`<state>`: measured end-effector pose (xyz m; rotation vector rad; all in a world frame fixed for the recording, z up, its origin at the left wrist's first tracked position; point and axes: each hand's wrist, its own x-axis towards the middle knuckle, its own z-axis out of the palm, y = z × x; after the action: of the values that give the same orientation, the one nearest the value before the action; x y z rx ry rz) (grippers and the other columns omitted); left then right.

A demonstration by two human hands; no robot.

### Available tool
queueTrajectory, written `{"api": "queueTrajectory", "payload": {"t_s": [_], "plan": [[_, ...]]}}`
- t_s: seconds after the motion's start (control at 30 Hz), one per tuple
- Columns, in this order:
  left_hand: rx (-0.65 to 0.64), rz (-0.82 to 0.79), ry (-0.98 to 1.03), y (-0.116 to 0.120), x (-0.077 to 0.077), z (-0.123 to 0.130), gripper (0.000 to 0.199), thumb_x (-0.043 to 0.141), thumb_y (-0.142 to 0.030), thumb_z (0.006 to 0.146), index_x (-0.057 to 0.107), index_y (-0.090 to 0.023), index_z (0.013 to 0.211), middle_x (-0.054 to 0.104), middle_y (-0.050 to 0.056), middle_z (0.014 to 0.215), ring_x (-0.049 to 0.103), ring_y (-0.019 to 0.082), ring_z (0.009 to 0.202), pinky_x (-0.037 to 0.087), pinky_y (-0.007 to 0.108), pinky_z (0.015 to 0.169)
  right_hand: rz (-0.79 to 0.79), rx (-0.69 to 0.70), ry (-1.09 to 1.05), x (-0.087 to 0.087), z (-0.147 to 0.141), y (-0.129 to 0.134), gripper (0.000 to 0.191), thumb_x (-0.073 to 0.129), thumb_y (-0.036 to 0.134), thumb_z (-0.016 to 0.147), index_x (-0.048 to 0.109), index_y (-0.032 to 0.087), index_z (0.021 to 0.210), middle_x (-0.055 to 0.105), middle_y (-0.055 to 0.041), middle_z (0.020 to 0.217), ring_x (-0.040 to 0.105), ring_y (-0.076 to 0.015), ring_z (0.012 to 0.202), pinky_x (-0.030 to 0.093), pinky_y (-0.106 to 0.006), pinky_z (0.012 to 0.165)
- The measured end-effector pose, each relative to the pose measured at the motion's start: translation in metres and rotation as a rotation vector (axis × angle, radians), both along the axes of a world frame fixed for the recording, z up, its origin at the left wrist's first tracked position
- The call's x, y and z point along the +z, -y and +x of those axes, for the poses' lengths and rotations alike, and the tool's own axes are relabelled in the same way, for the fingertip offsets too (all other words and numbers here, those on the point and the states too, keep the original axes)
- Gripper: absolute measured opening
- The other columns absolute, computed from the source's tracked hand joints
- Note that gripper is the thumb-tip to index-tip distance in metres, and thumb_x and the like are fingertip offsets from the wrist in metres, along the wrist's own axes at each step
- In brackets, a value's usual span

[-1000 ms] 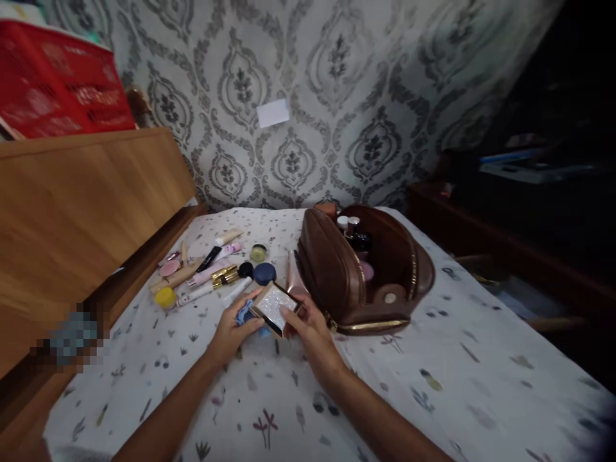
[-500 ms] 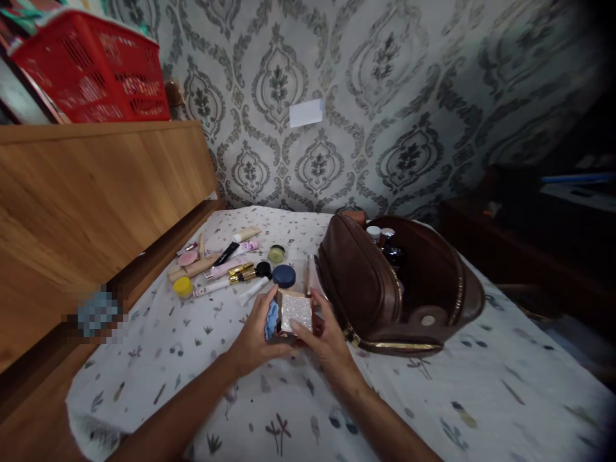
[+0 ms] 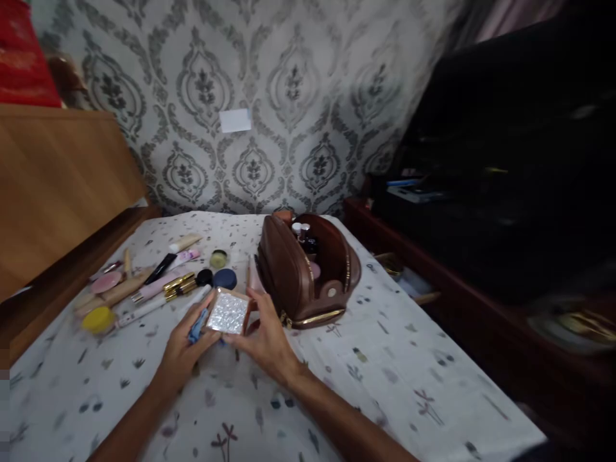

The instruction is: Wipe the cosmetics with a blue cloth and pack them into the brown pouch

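Between my hands is a square compact (image 3: pixel 228 312) with a glittery silver top and rose-gold edges. My left hand (image 3: pixel 180 346) grips its left side, with a crumpled blue cloth (image 3: pixel 197 327) tucked between palm and compact. On the opposite side, my right hand (image 3: pixel 270 340) holds the edge with thumb and fingers. Just beyond lie a dark blue round jar (image 3: pixel 224 278), a small black-lidded jar (image 3: pixel 218 258) and gold tubes (image 3: pixel 179 282). To the right stands a brown cosmetic bag (image 3: pixel 287 273), unzipped, with bottles (image 3: pixel 304 232) inside.
Further left lie a yellow-lidded jar (image 3: pixel 99 319), a pink round item (image 3: pixel 106 281), a black tube (image 3: pixel 160 268) and a cream tube (image 3: pixel 185 242) on the patterned sheet (image 3: pixel 385 410). A wooden headboard (image 3: pixel 62 186) borders the left. Dark furniture with an open drawer (image 3: pixel 414 282) stands right.
The view has swung to the right, so everything sits further left in it. Both hands still hold the compact, its glittery top now less covered by my right thumb.
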<state>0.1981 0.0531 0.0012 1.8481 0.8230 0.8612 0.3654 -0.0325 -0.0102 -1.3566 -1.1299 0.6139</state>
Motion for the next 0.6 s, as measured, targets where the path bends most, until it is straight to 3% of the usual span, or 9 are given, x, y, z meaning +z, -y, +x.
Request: {"api": "queueTrajectory", "payload": {"t_s": [0.23, 0.37, 0.6], "plan": [[0.083, -0.066, -0.017, -0.004, -0.002, -0.003, 0.072, 0.072, -0.058, 0.074, 0.061, -0.020, 0.135, 0.061, 0.009, 0.141, 0.051, 0.035, 0.135, 0.037, 0.047, 0.115, -0.090, 0.092, 0.261, 0.026, -0.001, 0.014, 0.101, 0.087, 0.024, 0.061, 0.035, 0.022, 0.148, 0.047, -0.0114, 0.135, 0.050, -0.0287, 0.126, 0.046, -0.043, 0.106], [0.068, -0.072, 0.016, -0.001, 0.000, 0.003, 0.073, 0.074, -0.056, 0.073, 0.061, -0.020, 0.135, 0.061, 0.009, 0.141, 0.051, 0.035, 0.134, 0.040, 0.046, 0.113, -0.061, 0.029, 0.430, 0.034, 0.005, 0.027, 0.101, 0.087, 0.025, 0.059, 0.037, 0.016, 0.148, 0.050, -0.0143, 0.132, 0.046, -0.0318, 0.126, 0.042, -0.047, 0.109], [-0.068, -0.047, 0.008, 0.021, 0.038, 0.040, 0.067, 0.072, -0.054, 0.078, 0.061, -0.021, 0.135, 0.061, 0.009, 0.140, 0.058, 0.034, 0.127, 0.051, 0.040, 0.103, 0.138, -0.144, 0.497, 0.053, 0.030, 0.062, 0.073, 0.078, 0.027, 0.070, 0.049, 0.019, 0.136, 0.058, -0.0109, 0.123, 0.053, -0.0269, 0.115, 0.047, -0.044, 0.101]]}}
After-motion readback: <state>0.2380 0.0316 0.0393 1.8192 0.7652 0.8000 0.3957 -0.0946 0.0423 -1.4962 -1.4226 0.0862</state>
